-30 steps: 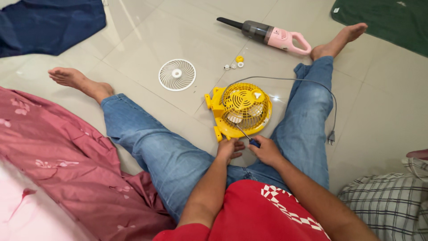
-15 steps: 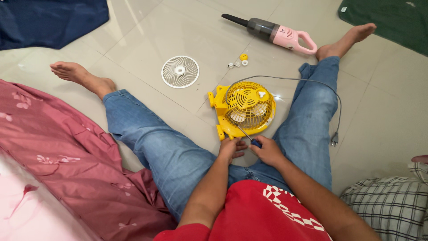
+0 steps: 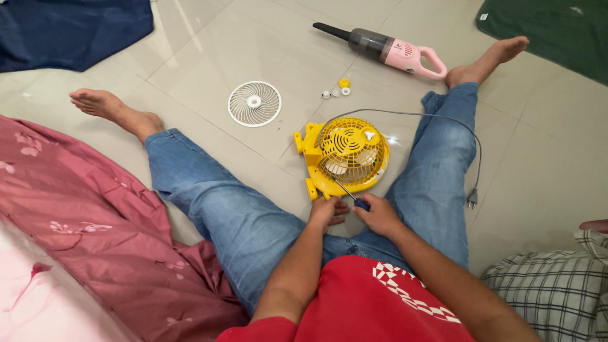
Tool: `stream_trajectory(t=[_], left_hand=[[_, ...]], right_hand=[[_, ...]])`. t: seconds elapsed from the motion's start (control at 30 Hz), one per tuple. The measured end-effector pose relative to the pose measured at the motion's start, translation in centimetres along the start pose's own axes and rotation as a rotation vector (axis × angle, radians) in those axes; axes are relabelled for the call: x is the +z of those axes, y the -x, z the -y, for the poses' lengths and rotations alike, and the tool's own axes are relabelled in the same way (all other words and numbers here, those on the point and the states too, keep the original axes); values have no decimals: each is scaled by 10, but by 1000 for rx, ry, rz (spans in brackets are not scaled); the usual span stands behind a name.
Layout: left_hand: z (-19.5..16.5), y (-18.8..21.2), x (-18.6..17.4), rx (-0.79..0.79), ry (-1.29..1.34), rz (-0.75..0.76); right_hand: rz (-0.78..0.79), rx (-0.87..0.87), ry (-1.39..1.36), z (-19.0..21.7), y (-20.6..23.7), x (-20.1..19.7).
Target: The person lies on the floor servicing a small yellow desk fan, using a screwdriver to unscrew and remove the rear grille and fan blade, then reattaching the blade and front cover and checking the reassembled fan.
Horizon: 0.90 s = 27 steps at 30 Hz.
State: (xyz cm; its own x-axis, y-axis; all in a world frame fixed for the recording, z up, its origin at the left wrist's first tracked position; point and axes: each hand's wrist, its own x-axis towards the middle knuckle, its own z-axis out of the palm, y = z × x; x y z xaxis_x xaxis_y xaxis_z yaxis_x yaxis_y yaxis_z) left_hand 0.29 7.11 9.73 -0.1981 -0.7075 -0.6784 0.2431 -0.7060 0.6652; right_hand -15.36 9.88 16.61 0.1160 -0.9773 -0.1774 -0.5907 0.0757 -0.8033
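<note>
A small yellow fan (image 3: 345, 157) lies on the tiled floor between my spread legs, its grille facing up. My right hand (image 3: 380, 215) grips a blue-handled screwdriver (image 3: 352, 197) whose shaft points into the fan's near edge. Just beside it, my left hand (image 3: 327, 211) rests on the fan's near rim with fingers curled. The fan's grey power cord (image 3: 465, 142) loops over my right leg to a plug on the floor.
A white fan grille (image 3: 254, 103) lies flat beyond my left leg. Several small caps and screws (image 3: 336, 91) sit near it. A pink handheld vacuum (image 3: 389, 48) lies farther off. Pink bedding (image 3: 76, 221), a blue cloth (image 3: 69, 28), a green mat (image 3: 557, 31) and a checked cloth (image 3: 557, 285) ring the floor.
The view has shifted slightly, so everything sits a little lower and more to the right. Both hands stay at the fan's near edge with the screwdriver.
</note>
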Motion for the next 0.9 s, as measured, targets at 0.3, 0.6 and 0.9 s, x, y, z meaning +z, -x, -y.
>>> stream_trajectory(t=[0.3, 0.6, 0.9], left_hand=[[-2, 16, 4, 256, -978, -628], [11, 2, 2, 568, -1000, -563], [11, 1, 1, 691, -968, -544]], right_hand=[[1, -9, 17, -1, -4, 3], [10, 31, 11, 0, -3, 2], [-14, -15, 68, 3, -4, 0]])
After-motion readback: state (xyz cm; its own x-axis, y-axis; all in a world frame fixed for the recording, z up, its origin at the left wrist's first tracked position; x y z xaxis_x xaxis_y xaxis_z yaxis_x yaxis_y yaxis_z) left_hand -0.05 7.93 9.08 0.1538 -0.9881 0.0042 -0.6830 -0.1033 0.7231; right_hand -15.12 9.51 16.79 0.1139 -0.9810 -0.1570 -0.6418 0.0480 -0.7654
